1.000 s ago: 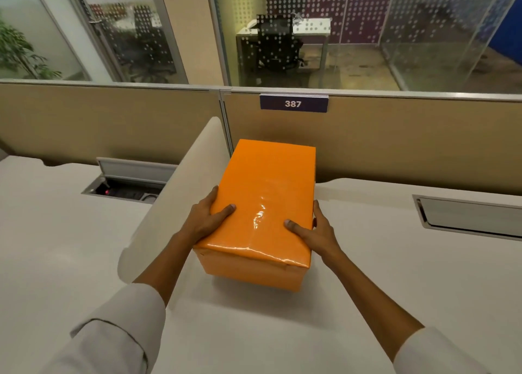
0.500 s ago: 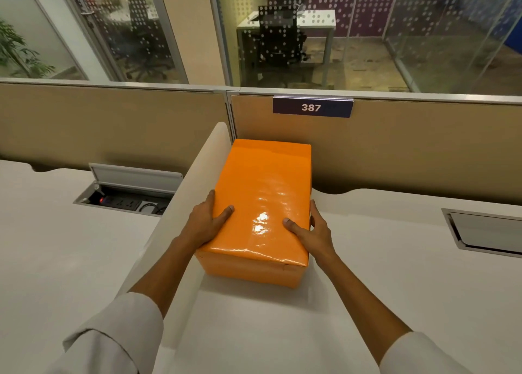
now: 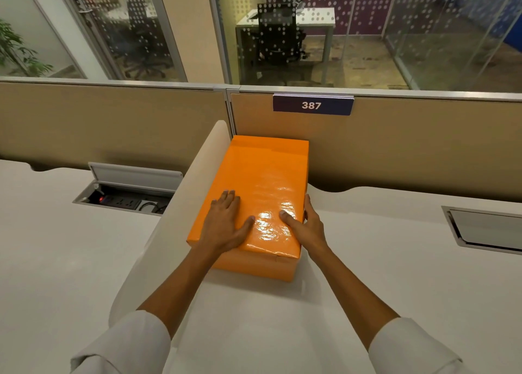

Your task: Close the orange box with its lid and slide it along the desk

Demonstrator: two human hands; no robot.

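The orange box (image 3: 254, 269) stands on the white desk (image 3: 381, 274) with its glossy orange lid (image 3: 265, 176) on top, its far end close to the tan partition. My left hand (image 3: 226, 226) lies flat on the lid's near left part, fingers spread. My right hand (image 3: 306, 226) holds the box's right side, thumb on the lid and fingers down the side wall. The box sits right beside the low white divider (image 3: 180, 204) on its left.
An open cable tray (image 3: 127, 195) with sockets is sunk into the desk at the left. A closed metal flap (image 3: 488, 229) is at the right. The tan partition (image 3: 395, 147) with the sign 387 (image 3: 312, 105) runs along the desk's back edge.
The box has slid away from me toward the partition and the divider. My left hand has moved from the lid's left edge to flat on top of it.
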